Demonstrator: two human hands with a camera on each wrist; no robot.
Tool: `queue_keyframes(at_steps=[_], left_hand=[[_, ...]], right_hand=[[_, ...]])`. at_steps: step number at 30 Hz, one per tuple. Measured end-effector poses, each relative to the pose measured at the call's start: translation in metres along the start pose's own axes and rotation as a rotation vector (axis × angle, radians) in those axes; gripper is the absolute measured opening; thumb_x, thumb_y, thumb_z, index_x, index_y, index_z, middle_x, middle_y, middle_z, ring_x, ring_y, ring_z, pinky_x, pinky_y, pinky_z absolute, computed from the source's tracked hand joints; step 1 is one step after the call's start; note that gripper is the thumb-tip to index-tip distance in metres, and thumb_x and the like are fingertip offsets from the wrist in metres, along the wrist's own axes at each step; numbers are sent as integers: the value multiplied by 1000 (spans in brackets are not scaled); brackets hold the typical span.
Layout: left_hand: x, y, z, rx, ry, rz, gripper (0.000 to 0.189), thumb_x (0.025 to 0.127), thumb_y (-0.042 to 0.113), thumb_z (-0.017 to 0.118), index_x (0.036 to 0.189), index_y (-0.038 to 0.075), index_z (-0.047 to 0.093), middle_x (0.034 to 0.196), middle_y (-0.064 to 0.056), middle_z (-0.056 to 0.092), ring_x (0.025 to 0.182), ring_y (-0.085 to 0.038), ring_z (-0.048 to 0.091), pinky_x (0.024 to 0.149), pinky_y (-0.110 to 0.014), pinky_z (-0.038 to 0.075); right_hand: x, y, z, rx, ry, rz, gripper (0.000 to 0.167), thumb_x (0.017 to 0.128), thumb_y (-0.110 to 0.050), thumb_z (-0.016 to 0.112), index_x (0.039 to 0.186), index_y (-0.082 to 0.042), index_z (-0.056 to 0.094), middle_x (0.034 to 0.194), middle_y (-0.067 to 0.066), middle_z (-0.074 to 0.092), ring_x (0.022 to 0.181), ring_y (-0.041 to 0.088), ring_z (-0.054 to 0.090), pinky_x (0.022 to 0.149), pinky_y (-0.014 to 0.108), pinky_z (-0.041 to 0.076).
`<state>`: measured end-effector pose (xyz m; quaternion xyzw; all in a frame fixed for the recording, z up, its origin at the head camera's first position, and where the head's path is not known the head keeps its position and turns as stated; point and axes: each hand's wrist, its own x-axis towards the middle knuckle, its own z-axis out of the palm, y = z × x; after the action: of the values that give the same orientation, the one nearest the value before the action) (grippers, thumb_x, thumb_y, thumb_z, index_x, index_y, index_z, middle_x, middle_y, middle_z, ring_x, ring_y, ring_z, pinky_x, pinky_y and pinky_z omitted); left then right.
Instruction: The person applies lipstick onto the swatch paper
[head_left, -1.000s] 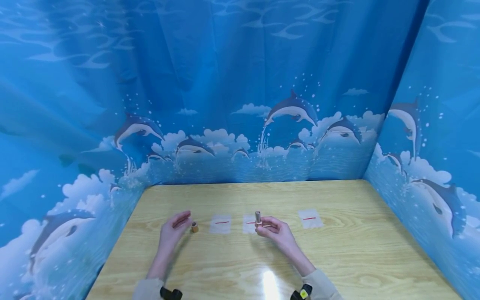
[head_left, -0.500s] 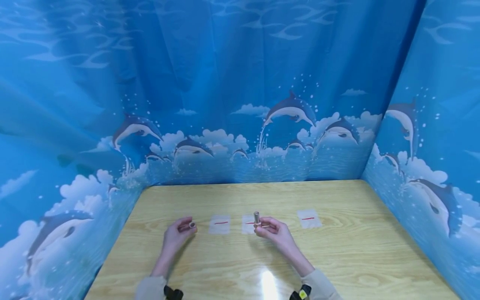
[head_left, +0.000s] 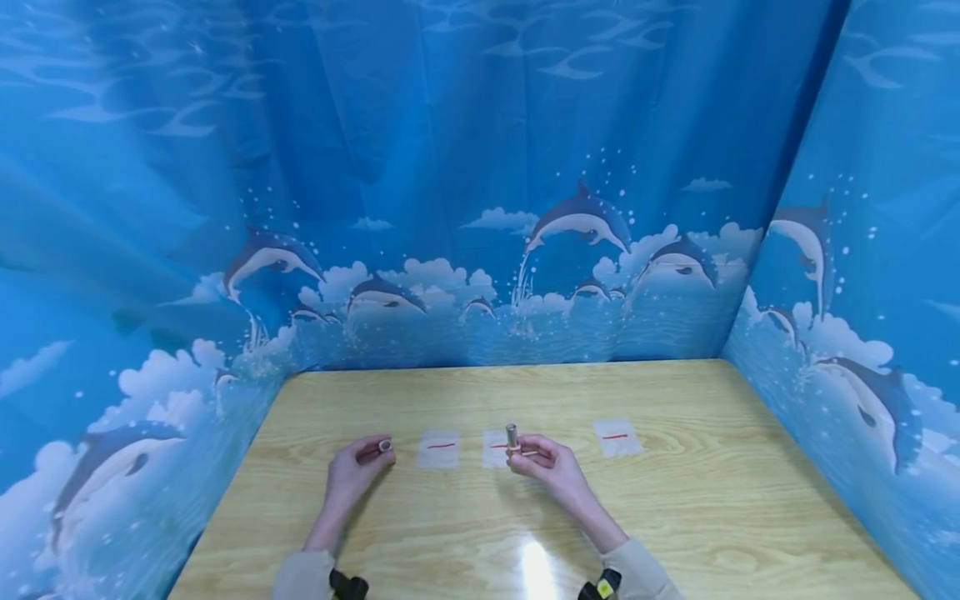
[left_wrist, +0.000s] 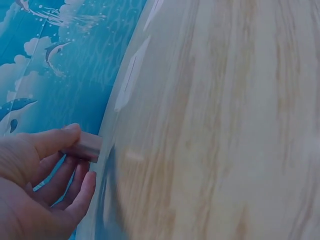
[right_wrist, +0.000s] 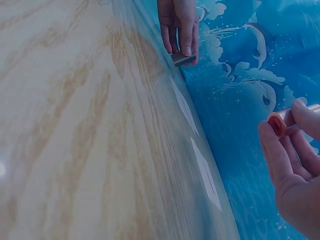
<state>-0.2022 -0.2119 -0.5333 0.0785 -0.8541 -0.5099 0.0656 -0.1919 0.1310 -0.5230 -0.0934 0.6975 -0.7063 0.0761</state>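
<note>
My left hand (head_left: pixel 354 473) pinches a small copper-coloured lipstick cap (head_left: pixel 386 446) between thumb and fingers, its hollow end facing up. In the left wrist view the cap (left_wrist: pixel 86 147) sits at the thumb tip, close to the tabletop. Over the middle paper my right hand (head_left: pixel 553 463) holds an uncapped lipstick tube (head_left: pixel 512 436) upright by its base, silver part on top. From the right wrist view the round underside of the tube (right_wrist: pixel 277 125) shows red inside a copper-coloured rim. The two hands are apart.
Two white paper squares with a red line, one on the left (head_left: pixel 438 450) and one on the right (head_left: pixel 618 437), lie on the wooden table (head_left: pixel 450 525). A third paper (head_left: pixel 494 457) is partly behind the lipstick. Blue dolphin-print curtains (head_left: pixel 450 208) border the table.
My left hand has moved right onto the cap, which stood on the table, and now grips it. My right hand stays nearly still with the lipstick tube.
</note>
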Motion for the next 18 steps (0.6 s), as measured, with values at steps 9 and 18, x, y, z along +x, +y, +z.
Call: queue_keyframes(at_steps=[9,18], left_hand=[[-3,11,-2,-83,-39,17,35,92,10,75,126,1,69,121,-18,71,114,-31,67,88,-22,57],[-6,21,0,-150,-68,28,38,93,11,75,129,1,67,126,-19,69,117,-33,66,88,-20,57]], right_hand=[[0,0,1,8,0,0,44,92,-8,74,128,11,58,117,22,70,95,13,72,89,29,60],[0,-1,2,27,-2,12,45,92,-8,74,129,10,58,117,21,70,95,14,72,90,29,59]])
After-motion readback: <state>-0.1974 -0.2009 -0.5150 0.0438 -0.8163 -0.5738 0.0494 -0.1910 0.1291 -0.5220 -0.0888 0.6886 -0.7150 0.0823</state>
